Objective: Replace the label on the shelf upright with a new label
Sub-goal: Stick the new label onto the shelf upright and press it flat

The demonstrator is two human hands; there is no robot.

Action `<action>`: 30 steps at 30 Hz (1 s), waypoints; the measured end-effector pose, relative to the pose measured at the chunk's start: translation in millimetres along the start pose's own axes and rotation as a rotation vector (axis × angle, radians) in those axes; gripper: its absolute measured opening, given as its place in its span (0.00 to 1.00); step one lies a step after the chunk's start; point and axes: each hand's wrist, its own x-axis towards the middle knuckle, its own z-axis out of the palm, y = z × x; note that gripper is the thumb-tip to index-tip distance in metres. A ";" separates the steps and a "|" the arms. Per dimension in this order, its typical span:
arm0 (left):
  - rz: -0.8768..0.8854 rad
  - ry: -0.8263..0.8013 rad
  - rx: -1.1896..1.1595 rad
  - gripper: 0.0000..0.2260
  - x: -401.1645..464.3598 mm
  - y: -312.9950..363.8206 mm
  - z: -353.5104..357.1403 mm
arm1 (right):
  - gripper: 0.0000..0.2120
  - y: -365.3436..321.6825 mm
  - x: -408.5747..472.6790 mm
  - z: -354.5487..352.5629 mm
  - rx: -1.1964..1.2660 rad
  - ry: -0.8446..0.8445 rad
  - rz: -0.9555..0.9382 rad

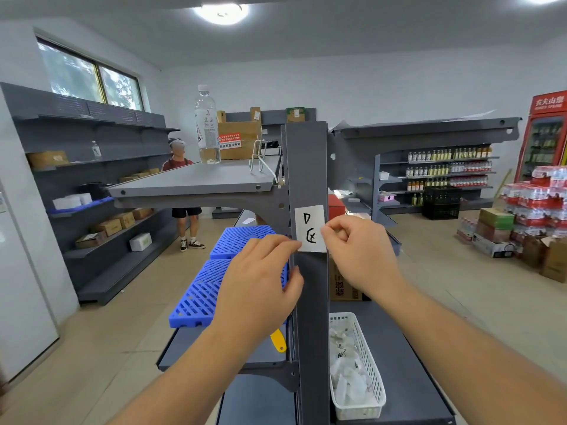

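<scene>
A white paper label (310,227) with black handwritten marks sits on the front face of the grey shelf upright (308,167), about halfway up. My right hand (356,250) pinches the label's right edge between thumb and forefinger. My left hand (260,277) is at the upright's left side, its forefinger tip touching the label's lower left corner and its thumb against the upright's edge below. Whether the label is fully stuck down I cannot tell.
A white basket (362,403) of crumpled paper slips sits on the lower right shelf. Blue plastic grids (202,289) and a yellow tool (278,340) lie on the left shelf. A water bottle (206,124) stands on the upper shelf. A person (184,210) stands behind.
</scene>
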 end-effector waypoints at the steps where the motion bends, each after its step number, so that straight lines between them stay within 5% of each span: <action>1: 0.017 0.000 0.014 0.19 3.2 -0.4 1.5 | 0.11 -0.9 -0.3 0.2 -0.006 0.005 0.001; 15: 0.138 -0.026 0.142 0.27 19.2 -3.7 15.3 | 0.11 -6.8 8.7 -5.1 -0.169 -0.026 0.054; 26: 0.077 0.027 0.303 0.33 18.8 -9.6 21.0 | 0.19 6.3 23.9 1.0 0.111 -0.018 0.064; 30: -0.062 0.025 0.010 0.23 14.3 -10.1 20.0 | 0.17 14.3 21.1 3.5 0.137 -0.037 0.080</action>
